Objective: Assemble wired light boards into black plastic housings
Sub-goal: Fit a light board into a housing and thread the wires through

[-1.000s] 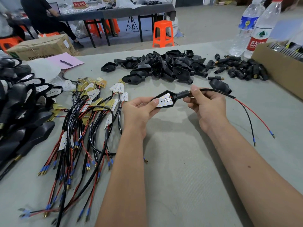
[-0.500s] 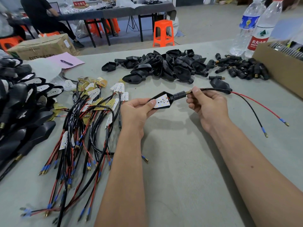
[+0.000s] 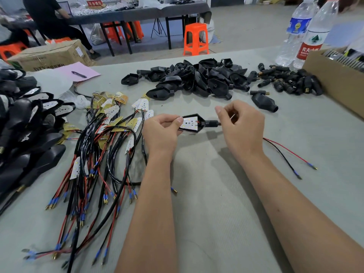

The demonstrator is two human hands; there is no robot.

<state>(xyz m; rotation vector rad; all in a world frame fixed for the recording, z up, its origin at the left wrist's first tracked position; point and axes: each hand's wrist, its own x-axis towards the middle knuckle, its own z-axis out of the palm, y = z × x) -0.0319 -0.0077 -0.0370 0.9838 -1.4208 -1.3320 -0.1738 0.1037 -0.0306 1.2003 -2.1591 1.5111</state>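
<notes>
Left hand (image 3: pixel 160 133) pinches black plastic housing (image 3: pixel 199 128) holding white light board (image 3: pixel 190 123); right hand (image 3: pixel 241 123) pinches its wire. Loose black housings pile (image 3: pixel 197 79) behind, wired boards bundle (image 3: pixel 102 146) left on grey table (image 3: pixel 216 203).

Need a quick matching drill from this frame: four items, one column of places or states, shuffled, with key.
Items:
1. light board
2. pen
3. orange stool
4. left hand

Places or states:
A. on the pink paper
B. on the floor beyond the table
C. seated in the black housing
D. gripping the housing's wide end

Pairs: 1-C, 2-A, 3-B, 4-D
</notes>
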